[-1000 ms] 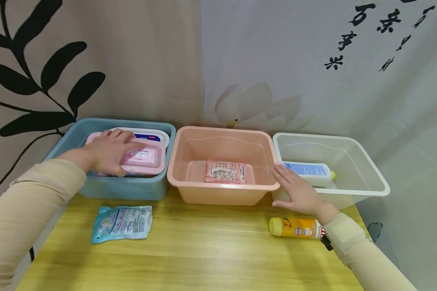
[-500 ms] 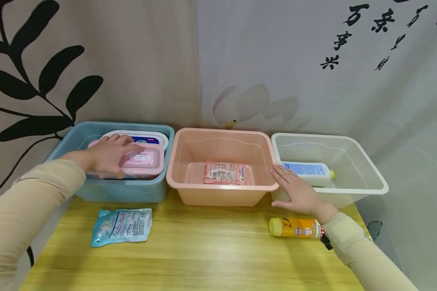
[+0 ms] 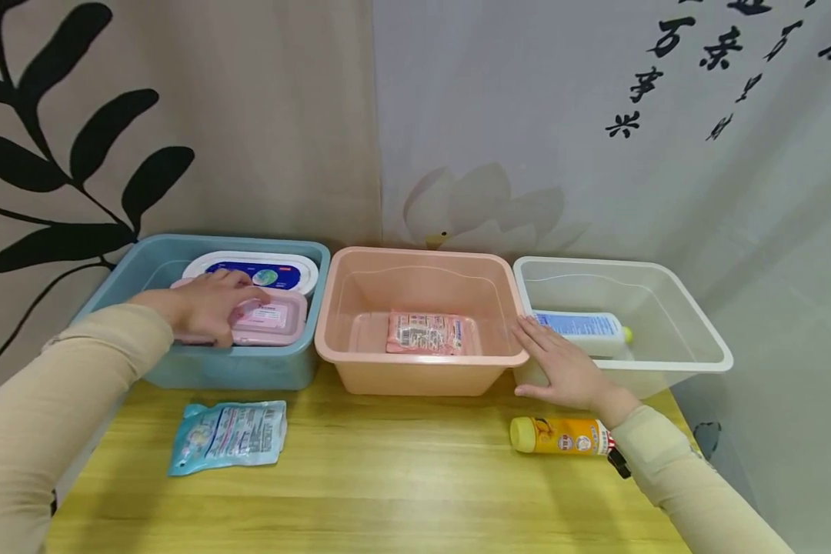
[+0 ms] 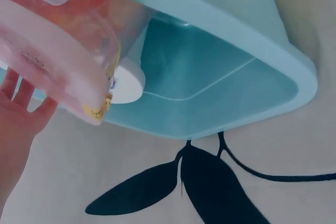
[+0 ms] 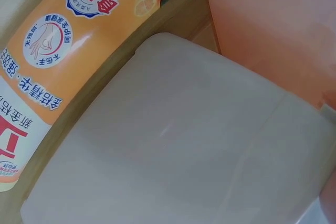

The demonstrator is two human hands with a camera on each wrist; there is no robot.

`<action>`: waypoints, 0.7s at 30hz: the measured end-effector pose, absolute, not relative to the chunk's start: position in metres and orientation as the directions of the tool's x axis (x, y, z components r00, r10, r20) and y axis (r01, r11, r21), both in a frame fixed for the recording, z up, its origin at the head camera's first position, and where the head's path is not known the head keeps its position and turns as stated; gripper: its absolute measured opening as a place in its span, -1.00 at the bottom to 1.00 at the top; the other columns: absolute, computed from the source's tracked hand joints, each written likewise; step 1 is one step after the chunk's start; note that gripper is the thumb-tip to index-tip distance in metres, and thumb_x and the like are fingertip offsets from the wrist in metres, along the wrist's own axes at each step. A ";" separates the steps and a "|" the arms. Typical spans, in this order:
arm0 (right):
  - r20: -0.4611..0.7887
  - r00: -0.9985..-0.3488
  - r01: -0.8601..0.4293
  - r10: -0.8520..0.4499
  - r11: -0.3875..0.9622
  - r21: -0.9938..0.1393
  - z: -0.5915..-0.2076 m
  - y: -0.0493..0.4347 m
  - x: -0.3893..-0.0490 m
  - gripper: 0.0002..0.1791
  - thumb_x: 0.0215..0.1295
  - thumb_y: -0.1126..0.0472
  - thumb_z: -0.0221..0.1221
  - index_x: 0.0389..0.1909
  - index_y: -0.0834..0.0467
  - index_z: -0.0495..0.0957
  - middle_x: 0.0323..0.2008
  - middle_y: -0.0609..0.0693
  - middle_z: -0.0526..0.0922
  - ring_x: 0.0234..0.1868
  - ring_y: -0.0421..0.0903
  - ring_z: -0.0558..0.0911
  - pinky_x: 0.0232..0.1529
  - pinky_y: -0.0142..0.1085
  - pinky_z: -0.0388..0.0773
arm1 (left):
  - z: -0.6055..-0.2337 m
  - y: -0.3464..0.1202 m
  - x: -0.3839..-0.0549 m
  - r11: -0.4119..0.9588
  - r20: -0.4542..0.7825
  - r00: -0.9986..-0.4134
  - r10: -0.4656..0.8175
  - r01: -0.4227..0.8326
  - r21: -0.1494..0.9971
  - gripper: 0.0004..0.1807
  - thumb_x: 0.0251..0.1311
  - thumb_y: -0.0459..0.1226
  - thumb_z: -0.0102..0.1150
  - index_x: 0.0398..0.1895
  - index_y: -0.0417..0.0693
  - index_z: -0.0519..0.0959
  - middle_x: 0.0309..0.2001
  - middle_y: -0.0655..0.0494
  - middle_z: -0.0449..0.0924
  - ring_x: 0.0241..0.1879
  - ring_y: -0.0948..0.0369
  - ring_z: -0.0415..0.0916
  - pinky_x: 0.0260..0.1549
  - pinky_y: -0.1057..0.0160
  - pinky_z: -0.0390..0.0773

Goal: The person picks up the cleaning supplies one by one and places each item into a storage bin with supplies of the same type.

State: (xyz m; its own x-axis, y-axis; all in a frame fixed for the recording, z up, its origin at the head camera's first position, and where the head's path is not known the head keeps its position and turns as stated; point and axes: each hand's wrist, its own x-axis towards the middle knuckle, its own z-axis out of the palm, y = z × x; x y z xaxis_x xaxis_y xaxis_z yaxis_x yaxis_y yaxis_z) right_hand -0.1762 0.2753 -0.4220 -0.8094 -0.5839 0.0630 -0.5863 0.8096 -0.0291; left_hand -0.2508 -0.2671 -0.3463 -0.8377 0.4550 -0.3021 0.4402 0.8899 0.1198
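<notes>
My left hand (image 3: 211, 306) holds a pink-lidded wipes pack (image 3: 277, 319) from above, inside the blue bin (image 3: 235, 373). Thumb and fingers span its sides. Up close in the left wrist view, the pack's pink lid (image 4: 47, 51) stands tilted at the bin's mouth, with fingertips along its edge. Behind it lies a white-lidded pack (image 3: 305, 269) with a dark blue label. My right hand (image 3: 561, 369) lies with straight fingers on the near left corner of the white bin (image 3: 685, 308). A white bottle (image 3: 582, 327) with a blue label lies in that bin.
Between the two bins stands a peach bin (image 3: 415, 377) with a pink packet (image 3: 425, 333) inside. On the wooden table (image 3: 388, 477) lie a light blue pouch (image 3: 228, 435) at left and an orange bottle (image 3: 561, 435) under my right wrist. A curtain (image 3: 284, 115) hangs behind.
My left hand has lowered the pink-lidded pack further into the blue bin, toward its front, and more of the white-lidded pack shows. The right hand stays on the white bin.
</notes>
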 end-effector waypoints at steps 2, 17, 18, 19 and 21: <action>0.068 -0.807 -0.589 -0.586 0.808 -0.026 -0.423 0.275 -0.176 0.07 0.07 -0.35 0.13 0.44 0.20 -0.01 0.46 0.18 0.01 0.47 0.12 0.03 0.39 -0.01 0.08 | -0.347 -0.268 -0.252 0.894 -0.319 -0.836 0.446 0.428 0.130 0.02 -0.59 -0.20 0.38 0.27 0.18 0.34 0.25 -0.15 0.23 0.16 -0.16 0.19 0.06 -0.43 0.22; 0.109 -0.800 -0.596 -0.590 0.803 -0.029 -0.424 0.276 -0.177 0.06 0.06 -0.34 0.15 0.43 0.19 0.03 0.45 0.18 0.03 0.46 0.12 0.06 0.45 -0.14 -0.01 | -0.336 -0.266 -0.261 0.843 -0.238 -0.835 0.496 0.529 -0.102 -0.47 -0.02 -0.33 0.34 0.11 -0.01 0.52 0.20 -0.24 0.37 0.21 -0.28 0.22 0.13 -0.37 0.20; 0.111 -0.798 -0.598 -0.592 0.801 -0.029 -0.424 0.275 -0.177 0.06 0.06 -0.34 0.15 0.43 0.20 0.03 0.45 0.18 0.04 0.46 0.12 0.07 0.44 -0.12 0.00 | -0.335 -0.265 -0.260 0.845 -0.223 -0.841 0.493 0.524 -0.110 -0.46 -0.01 -0.30 0.35 0.12 -0.03 0.51 0.21 -0.25 0.36 0.22 -0.28 0.20 0.14 -0.37 0.18; 0.110 -0.798 -0.599 -0.593 0.800 -0.032 -0.424 0.275 -0.177 0.06 0.06 -0.34 0.16 0.43 0.20 0.03 0.45 0.19 0.04 0.45 0.12 0.07 0.44 -0.11 0.00 | -0.335 -0.265 -0.259 0.850 -0.206 -0.849 0.487 0.515 -0.109 -0.45 -0.01 -0.26 0.35 0.14 -0.04 0.50 0.21 -0.25 0.36 0.23 -0.28 0.19 0.15 -0.37 0.17; 0.110 -0.798 -0.599 -0.593 0.800 -0.030 -0.424 0.275 -0.177 0.06 0.06 -0.34 0.15 0.43 0.20 0.03 0.45 0.19 0.04 0.45 0.12 0.07 0.45 -0.13 -0.02 | -0.335 -0.264 -0.257 0.856 -0.176 -0.858 0.482 0.504 -0.113 -0.43 0.01 -0.22 0.34 0.17 -0.05 0.47 0.23 -0.25 0.34 0.24 -0.27 0.16 0.16 -0.37 0.15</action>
State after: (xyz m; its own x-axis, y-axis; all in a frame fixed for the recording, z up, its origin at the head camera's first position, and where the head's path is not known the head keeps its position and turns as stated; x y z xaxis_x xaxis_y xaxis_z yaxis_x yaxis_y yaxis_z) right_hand -0.1767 0.2748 -0.4240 -0.7976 -0.5932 0.1096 -0.5992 0.8001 -0.0302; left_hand -0.2570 -0.2641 -0.3345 -0.8583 0.4821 -0.1757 0.5041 0.8562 -0.1129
